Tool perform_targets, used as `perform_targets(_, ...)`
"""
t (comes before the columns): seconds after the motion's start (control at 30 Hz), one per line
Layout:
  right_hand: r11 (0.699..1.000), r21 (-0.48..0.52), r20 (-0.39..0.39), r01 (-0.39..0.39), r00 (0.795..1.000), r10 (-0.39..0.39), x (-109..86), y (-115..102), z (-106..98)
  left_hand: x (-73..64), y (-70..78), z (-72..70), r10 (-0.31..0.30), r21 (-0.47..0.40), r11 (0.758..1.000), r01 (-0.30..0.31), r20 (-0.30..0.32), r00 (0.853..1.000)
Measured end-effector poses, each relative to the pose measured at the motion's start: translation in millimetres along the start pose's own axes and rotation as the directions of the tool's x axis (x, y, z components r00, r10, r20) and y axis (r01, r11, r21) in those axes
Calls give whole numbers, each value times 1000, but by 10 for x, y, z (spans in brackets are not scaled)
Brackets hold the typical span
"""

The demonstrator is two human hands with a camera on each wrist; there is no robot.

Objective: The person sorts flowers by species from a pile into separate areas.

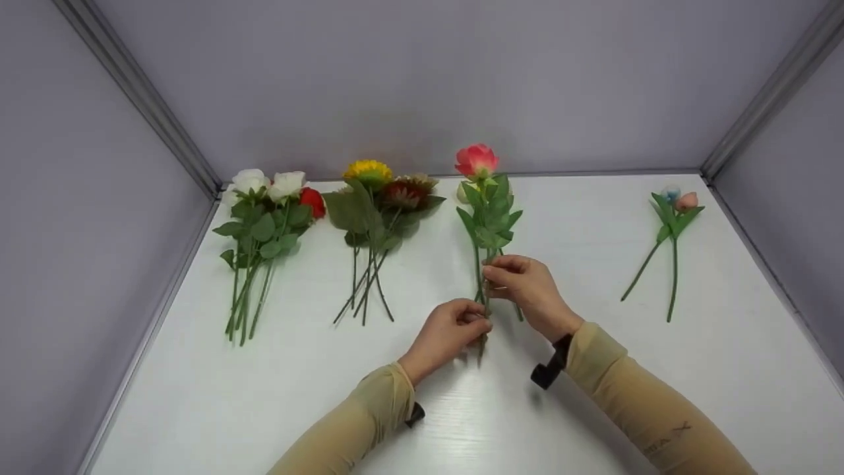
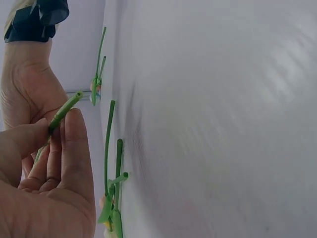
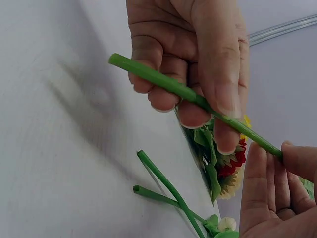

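Note:
A pink peony [image 1: 477,161] with green leaves is held over the middle of the table, its blossom toward the back wall. My left hand [image 1: 452,330] pinches the lower stem between thumb and fingers. Higher up, just below the leaves, my right hand [image 1: 527,290] pinches the same stem. The stem's cut end [image 2: 78,95] juts past my left fingers in the left wrist view. In the right wrist view the bare green stem [image 3: 163,82] runs through both hands. Pale tulips [image 1: 463,192] lie behind the peony, partly hidden by its leaves.
White and red roses [image 1: 287,187] lie at the left on the white table [image 1: 217,409]. Beside them is a bunch with a yellow sunflower [image 1: 368,173] and dark red blooms [image 1: 405,193]. Blue and pink tulips [image 1: 686,202] lie at the right. Grey walls [image 1: 422,79] enclose the table's back and sides.

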State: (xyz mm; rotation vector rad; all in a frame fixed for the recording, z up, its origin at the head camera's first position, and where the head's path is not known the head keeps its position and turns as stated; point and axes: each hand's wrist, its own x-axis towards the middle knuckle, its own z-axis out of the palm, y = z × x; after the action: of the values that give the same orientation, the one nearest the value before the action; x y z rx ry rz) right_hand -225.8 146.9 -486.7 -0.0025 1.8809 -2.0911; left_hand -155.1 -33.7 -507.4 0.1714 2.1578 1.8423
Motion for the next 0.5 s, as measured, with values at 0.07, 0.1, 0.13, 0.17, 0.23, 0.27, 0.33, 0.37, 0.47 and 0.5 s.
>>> perform_targets(0.07, 1000, -21, -1, 4, 1000, -4, 24, 9, 65, -14, -9, -59, -1, 17, 1000, 1, -20, 1000)
perform_targets(0.1, 999, -36, 5, 11, 1000, -11, 39, 16, 99, -23, -14, -101, -1, 31, 1000, 2, -29, 1000)
perform_targets(0.13, 999, -49, 11, 20, 1000, -19, 51, 19, 135, -36, -15, -152, -4, 46, 999, 6, -37, 999)
perform_targets(0.17, 997, -69, 22, 33, 999, -31, 64, 23, 174, -53, -13, -214, -6, 67, 998, 9, -48, 999)
perform_targets(0.23, 992, -106, 53, 62, 997, -56, 89, 39, 254, -94, -3, -370, -9, 111, 994, 17, -74, 997)
perform_targets(0.27, 988, -133, 73, 82, 995, -73, 102, 50, 295, -120, 0, -464, -8, 141, 990, 21, -92, 996)
perform_targets(0.33, 969, -208, 110, 131, 988, -110, 109, 61, 383, -191, 9, -677, -8, 205, 978, 37, -139, 990)
perform_targets(0.37, 951, -265, 130, 161, 983, -130, 108, 67, 428, -235, 8, -797, -3, 239, 970, 44, -168, 986)
perform_targets(0.47, 849, -450, 196, 279, 958, -211, 80, 76, 578, -388, -2, -1193, 11, 332, 940, 82, -269, 963)
perform_targets(0.5, 795, -513, 223, 323, 945, -240, 67, 74, 631, -443, -7, -1340, 14, 366, 925, 102, -299, 954)
